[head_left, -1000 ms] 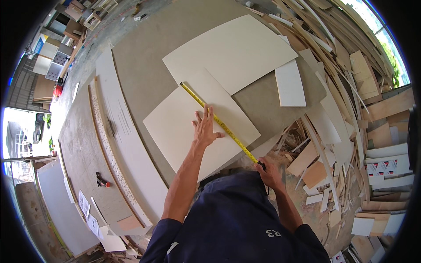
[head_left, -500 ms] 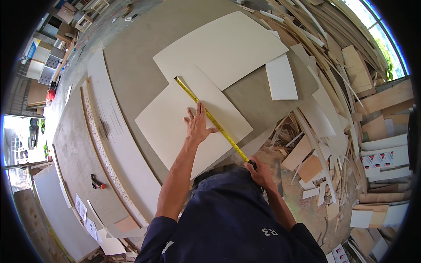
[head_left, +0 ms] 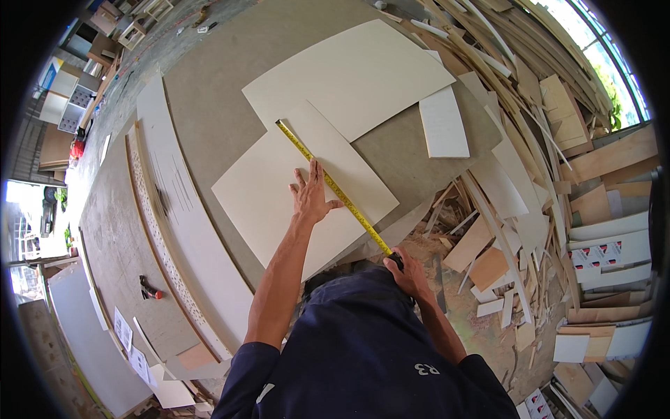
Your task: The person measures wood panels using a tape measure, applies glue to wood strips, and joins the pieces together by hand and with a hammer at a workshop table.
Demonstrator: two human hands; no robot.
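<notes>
A yellow tape measure [head_left: 349, 207] is pulled out diagonally across a cream rectangular board [head_left: 258, 181]. Its free end lies near the board's far edge, by a second, larger cream board [head_left: 356, 77]. My left hand [head_left: 309, 197] rests on the nearer board with fingers spread, the fingertips close against the tape's left side. Beyond the board's near right edge, my right hand [head_left: 407, 271] is wrapped round the black tape case [head_left: 396, 261]. Part of the case is hidden by the fingers.
A small white panel [head_left: 444, 126] lies to the right. Scrap wood strips [head_left: 481, 251] and stacked offcuts [head_left: 614, 230] crowd the right side. On the left are a long pale panel [head_left: 185, 195], a speckled strip [head_left: 157, 209] and an orange-black hand tool [head_left: 149, 289].
The whole view has shifted slightly. Both hands keep the same pose on the board and the tape measure, and the tape stays extended across the board.
</notes>
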